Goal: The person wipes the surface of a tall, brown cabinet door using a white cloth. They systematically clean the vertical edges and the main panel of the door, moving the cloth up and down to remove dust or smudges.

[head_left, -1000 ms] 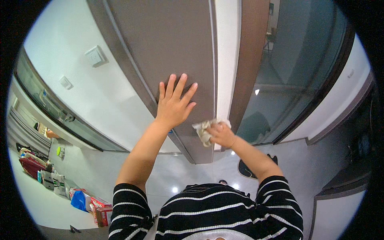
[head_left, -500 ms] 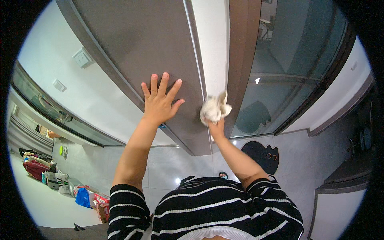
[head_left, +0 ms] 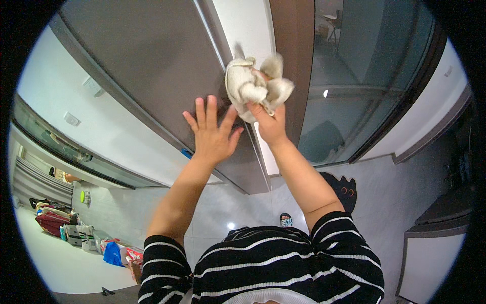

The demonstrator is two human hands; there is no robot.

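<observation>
A tall brown-grey door panel (head_left: 136, 61) with a silver edge strip stands in front of me. My left hand (head_left: 215, 134) lies against its face, fingers spread, holding nothing. In my right hand (head_left: 272, 126) is a crumpled off-white cloth (head_left: 248, 86), its loose folds sticking out past my fingers. The cloth covers part of the panel's right edge beside the white wall strip (head_left: 245, 30). Part of my right fingers is hidden in the folds. A small blue piece (head_left: 187, 153) shows at the panel's left edge near my left wrist.
On the right is a dark-framed glass door (head_left: 364, 86), with a black cat-shaped mat (head_left: 340, 190) on the grey tiled floor (head_left: 212, 202). White wall switches (head_left: 72, 119) are on the left. Bags, one blue (head_left: 113, 253), lie at lower left. A dark-topped cabinet (head_left: 435, 238) stands at lower right.
My right hand has moved the cloth upward and slightly left along the panel's edge. My left hand appears slightly further right on the panel, still spread. The view has shifted a little.
</observation>
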